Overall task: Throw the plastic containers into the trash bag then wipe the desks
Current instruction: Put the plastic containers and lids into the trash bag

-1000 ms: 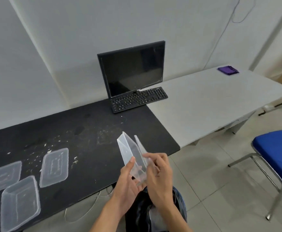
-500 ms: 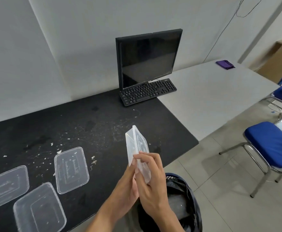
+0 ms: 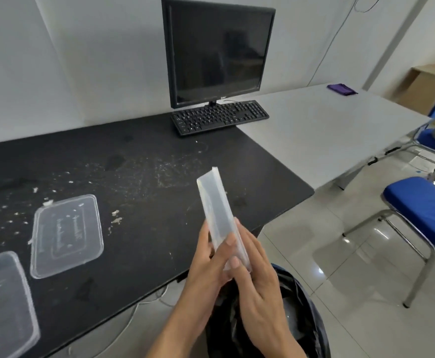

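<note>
Since a second ago the clear rectangular plastic container (image 3: 215, 202) is closing up: its two halves, splayed apart before, are now lying flat against each other, and the camera is sitting closer over the black desk (image 3: 146, 164). I am watching both hands holding the container on edge, leaning slightly left, above the black trash bag (image 3: 304, 321) gaping open just off the desk's front corner. The left hand (image 3: 203, 264) and the right hand (image 3: 257, 282) are both curling their fingers round its lower end and pinching it between them. A clear flat plastic lid (image 3: 66, 235) is lying among white crumbs on the black desk, and a second clear plastic tub (image 3: 2, 303) is sitting just beside it at the left edge. A folded purple cloth (image 3: 341, 88) is resting at the far end of the white desk (image 3: 327, 130).
</note>
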